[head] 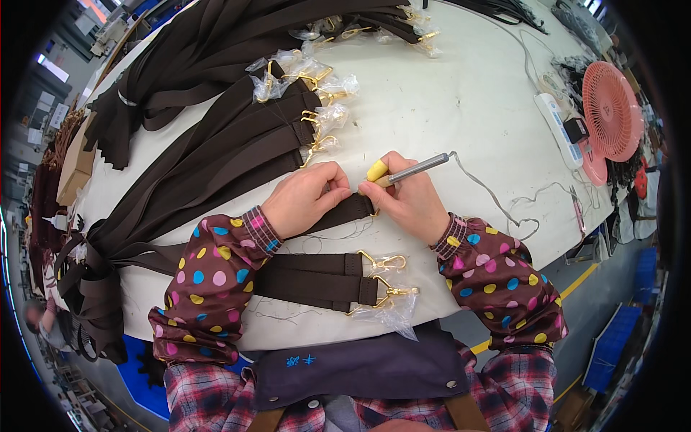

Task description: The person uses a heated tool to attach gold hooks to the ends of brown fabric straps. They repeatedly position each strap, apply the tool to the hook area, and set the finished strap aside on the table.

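Note:
My right hand (407, 197) grips a corded pen-like tool (418, 169) with a grey handle, its tip end pointing left. A yellow finger cover (377, 170) sits on one of my right fingers. My left hand (307, 197) lies over a dark brown webbing strap (343, 216), thumb and forefinger brought together close to the tool. Whether those fingers pinch the strap or a thread is hidden. The strap's stitched end reaches under my right hand, where a bit of gold metal shows. Two more strap ends (318, 284) with gold snap hooks (397, 290) in clear plastic lie nearer my body.
More dark straps (232, 121) with plastic-wrapped gold hooks (324, 119) fan across the white table (432, 97). A pink fan (612, 110) and a white power strip (559, 129) stand at right, near pink-handled snips (577, 210). The tool's cord (486, 189) trails rightward. Bundled straps (97, 302) hang off the left edge.

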Demonstrator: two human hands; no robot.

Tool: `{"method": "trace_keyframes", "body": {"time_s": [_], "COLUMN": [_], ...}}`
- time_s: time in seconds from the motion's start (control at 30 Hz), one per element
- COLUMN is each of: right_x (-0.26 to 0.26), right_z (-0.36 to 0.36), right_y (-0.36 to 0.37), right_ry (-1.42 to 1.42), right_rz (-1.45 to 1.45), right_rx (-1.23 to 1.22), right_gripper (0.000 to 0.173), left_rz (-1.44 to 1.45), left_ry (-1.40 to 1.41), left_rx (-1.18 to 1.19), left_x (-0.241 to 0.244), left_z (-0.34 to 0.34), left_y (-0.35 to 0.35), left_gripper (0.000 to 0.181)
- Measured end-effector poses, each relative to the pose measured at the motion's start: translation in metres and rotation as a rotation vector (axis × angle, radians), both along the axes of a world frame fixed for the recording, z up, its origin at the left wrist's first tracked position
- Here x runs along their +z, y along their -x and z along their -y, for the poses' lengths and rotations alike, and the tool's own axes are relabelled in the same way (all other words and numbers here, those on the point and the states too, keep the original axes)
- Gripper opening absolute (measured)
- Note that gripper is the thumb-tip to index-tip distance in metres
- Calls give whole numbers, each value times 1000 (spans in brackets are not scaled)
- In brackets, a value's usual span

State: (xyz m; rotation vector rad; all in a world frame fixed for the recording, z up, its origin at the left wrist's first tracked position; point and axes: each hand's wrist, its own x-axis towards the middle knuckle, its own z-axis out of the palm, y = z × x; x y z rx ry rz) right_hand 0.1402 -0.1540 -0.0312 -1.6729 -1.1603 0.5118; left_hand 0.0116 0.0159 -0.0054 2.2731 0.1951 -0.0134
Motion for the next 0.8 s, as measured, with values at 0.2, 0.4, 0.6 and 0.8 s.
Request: {"method": "trace_keyframes", "body": {"time_s": [0.2,0.4,0.6,0.8], "right_x": [-1,15,24,21], "right_z": [0,5,13,19], "right_y": [0,2,-1,1], "right_ry": [-6,-64,-255,-155], "right_rz": [26,38,-71,-43], "right_rx": [-2,-91,-115,-3], "right_gripper": [22,18,16,15], "left_rz": [-51,6,49,-6], "left_ry": [37,-361,-547,-406], "left_rx": [18,-14,24,-17], "left_x": [4,12,18,16], "left_z": [-1,7,23,27], "left_y": [0,16,18,21], "left_gripper": [18,27,27,27]}}
